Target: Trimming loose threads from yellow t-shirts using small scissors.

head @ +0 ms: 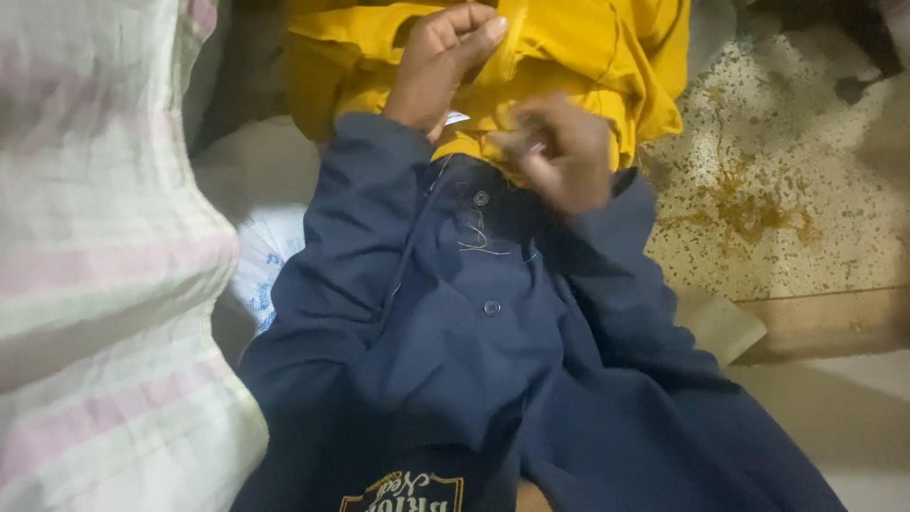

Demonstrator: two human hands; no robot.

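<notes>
Head view | yellow garment (pixel 578 47) was spread on the lap | left hand (pixel 438 64) was pinching its fabric | right hand (pixel 561 152), blurred, grip indeterminate | hand-stitching judged underway; steady fabric tension required next.

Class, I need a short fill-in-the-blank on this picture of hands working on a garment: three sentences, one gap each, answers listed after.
1. Both hands rest on a garment coloured ____.
2. The left hand and the blurred right hand come out of sleeves coloured ____.
3. To the right, the speckled floor carries a stain coloured ____.

Missing words: yellow; navy blue; yellowish brown
</notes>
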